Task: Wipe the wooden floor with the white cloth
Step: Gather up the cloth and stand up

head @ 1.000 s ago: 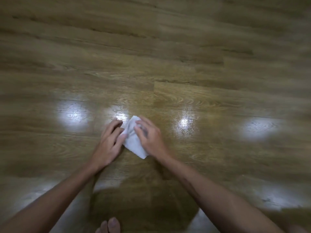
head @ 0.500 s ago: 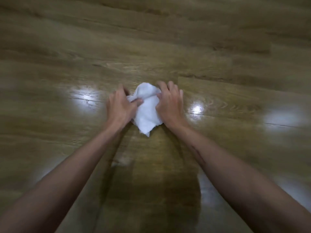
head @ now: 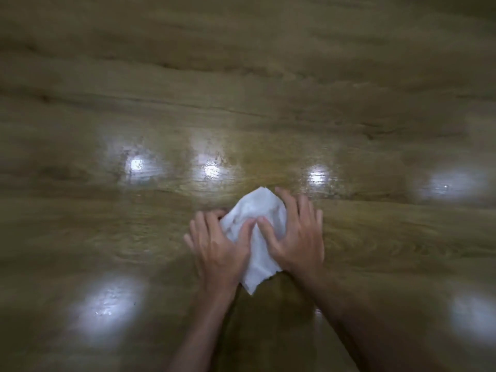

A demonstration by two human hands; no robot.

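Note:
A crumpled white cloth [head: 257,226] lies on the glossy wooden floor [head: 241,89], a little below the middle of the view. My left hand [head: 218,248] presses on its left side with the thumb laid over the cloth. On the cloth's right side my right hand [head: 298,234] lies with fingers spread, its thumb meeting the left thumb on top. Both hands pin the cloth flat against the boards. A corner of the cloth sticks out toward me between my wrists. The picture is blurred by motion.
Brown planks fill the whole view. Several bright ceiling-light reflections shine on the floor, such as the light patch [head: 137,165] to the left and the light patch [head: 316,177] just beyond my right hand. A dark shadow falls between my forearms.
Both hands and the cloth slid forward over the floor, then the view shifted; the cloth now sits lower and further right. My toes, seen a second ago, are out of view.

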